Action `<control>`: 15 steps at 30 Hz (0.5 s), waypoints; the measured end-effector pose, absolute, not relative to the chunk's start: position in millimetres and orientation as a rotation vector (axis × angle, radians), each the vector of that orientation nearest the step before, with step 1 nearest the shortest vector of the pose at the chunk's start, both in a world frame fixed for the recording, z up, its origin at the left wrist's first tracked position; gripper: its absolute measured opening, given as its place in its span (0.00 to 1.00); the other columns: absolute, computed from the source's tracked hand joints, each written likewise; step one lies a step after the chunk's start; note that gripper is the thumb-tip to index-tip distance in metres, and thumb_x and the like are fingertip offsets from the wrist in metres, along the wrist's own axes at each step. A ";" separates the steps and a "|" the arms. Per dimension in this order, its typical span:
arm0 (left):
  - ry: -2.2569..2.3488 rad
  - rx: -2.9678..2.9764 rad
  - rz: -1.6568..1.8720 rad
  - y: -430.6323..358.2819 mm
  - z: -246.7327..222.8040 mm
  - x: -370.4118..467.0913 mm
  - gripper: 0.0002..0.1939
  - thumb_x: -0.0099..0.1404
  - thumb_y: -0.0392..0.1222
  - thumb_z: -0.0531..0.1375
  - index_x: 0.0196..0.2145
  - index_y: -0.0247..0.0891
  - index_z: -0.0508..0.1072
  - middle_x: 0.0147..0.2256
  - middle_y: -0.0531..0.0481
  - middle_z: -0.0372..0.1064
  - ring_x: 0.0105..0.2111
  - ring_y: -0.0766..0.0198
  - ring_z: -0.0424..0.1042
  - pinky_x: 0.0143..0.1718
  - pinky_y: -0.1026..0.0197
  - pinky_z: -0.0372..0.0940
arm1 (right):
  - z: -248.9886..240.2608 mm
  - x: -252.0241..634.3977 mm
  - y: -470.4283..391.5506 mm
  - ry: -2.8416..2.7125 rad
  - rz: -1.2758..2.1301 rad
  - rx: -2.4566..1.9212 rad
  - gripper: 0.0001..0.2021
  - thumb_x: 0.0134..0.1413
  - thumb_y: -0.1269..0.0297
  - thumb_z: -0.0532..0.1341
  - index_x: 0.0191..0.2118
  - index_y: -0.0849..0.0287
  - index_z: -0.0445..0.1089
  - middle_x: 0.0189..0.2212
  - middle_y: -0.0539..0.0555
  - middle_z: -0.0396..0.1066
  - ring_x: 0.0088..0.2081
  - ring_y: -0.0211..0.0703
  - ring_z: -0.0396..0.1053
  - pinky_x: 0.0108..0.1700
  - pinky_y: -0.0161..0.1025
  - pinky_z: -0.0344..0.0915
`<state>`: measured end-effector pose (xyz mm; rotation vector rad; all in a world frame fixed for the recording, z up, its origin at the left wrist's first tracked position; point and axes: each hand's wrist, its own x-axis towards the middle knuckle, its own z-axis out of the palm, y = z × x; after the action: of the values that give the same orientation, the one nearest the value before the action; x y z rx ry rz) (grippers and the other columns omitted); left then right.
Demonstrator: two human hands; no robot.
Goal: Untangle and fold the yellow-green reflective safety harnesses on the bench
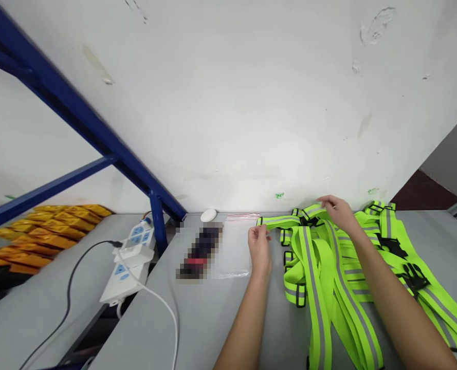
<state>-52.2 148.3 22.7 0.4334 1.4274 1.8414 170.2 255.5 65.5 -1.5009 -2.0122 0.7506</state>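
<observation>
Neon yellow-green elastic reflective straps [313, 288] with grey stripes and black buckles lie in a loose pile on the grey table. My left hand [259, 249] is closed in a pinch on the end of one reflective strap [282, 222], which stretches left from the pile. At the back of the pile, my right hand [338, 211] has its fingers bent around the top of a strap [313, 209]; part of that grip is hidden. A black side-release buckle [415, 277] rests among the straps under my right forearm.
Left of my hand lies a clear zip bag [234, 252], beside a blurred dark object [201, 252] and a white oval object [208, 215]. A white power strip [130, 262] with cables, a blue metal frame [97, 128] and yellow-orange packets [54, 231] are farther left. The wall stands behind.
</observation>
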 end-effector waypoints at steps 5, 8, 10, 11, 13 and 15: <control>1.408 0.492 1.703 149.0 24.0 -47.0 0.13 0.53 0.47 0.63 0.30 0.39 0.65 0.29 0.55 0.60 0.29 0.67 0.65 0.26 0.66 0.60 | 55.2 179.5 271.6 -1.907 0.668 -1.682 0.19 0.55 0.53 0.55 0.39 0.64 0.75 0.36 0.61 0.76 0.35 0.49 0.71 0.34 0.40 0.64; 1.374 0.543 1.621 149.6 23.8 -45.2 0.13 0.52 0.48 0.64 0.29 0.38 0.66 0.29 0.53 0.62 0.28 0.66 0.66 0.24 0.65 0.62 | 47.5 172.8 270.1 -1.937 0.689 -1.681 0.15 0.54 0.56 0.57 0.36 0.62 0.75 0.34 0.59 0.76 0.35 0.48 0.72 0.34 0.39 0.64; 1.357 0.573 1.581 149.8 23.1 -44.0 0.13 0.53 0.48 0.63 0.29 0.37 0.66 0.30 0.51 0.65 0.28 0.65 0.67 0.25 0.63 0.63 | 44.0 165.1 266.4 -1.983 0.730 -1.654 0.14 0.55 0.57 0.57 0.39 0.60 0.75 0.31 0.56 0.76 0.31 0.45 0.71 0.33 0.37 0.64; 1.353 0.589 1.567 149.7 22.9 -43.5 0.13 0.53 0.48 0.62 0.30 0.37 0.66 0.30 0.50 0.65 0.28 0.65 0.68 0.25 0.63 0.64 | 42.5 161.0 264.7 -2.012 0.753 -1.636 0.15 0.54 0.57 0.58 0.42 0.59 0.75 0.29 0.54 0.76 0.29 0.43 0.71 0.32 0.37 0.63; 1.357 0.629 1.552 149.2 22.8 -42.6 0.13 0.54 0.49 0.61 0.31 0.37 0.66 0.31 0.49 0.67 0.28 0.64 0.69 0.26 0.62 0.64 | 40.2 153.8 263.0 -2.062 0.772 -1.616 0.17 0.53 0.58 0.60 0.47 0.58 0.73 0.26 0.51 0.74 0.26 0.42 0.70 0.30 0.36 0.63; 1.380 0.688 1.559 148.2 23.6 -41.9 0.11 0.56 0.47 0.61 0.31 0.38 0.66 0.31 0.50 0.66 0.29 0.64 0.68 0.27 0.63 0.63 | 39.0 150.4 264.0 -2.077 0.734 -1.627 0.20 0.51 0.59 0.62 0.50 0.59 0.71 0.28 0.53 0.74 0.29 0.44 0.70 0.32 0.37 0.63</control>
<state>-41.9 148.2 23.6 0.6881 1.3805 1.5593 150.4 264.0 39.0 -1.6269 -2.0768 0.7340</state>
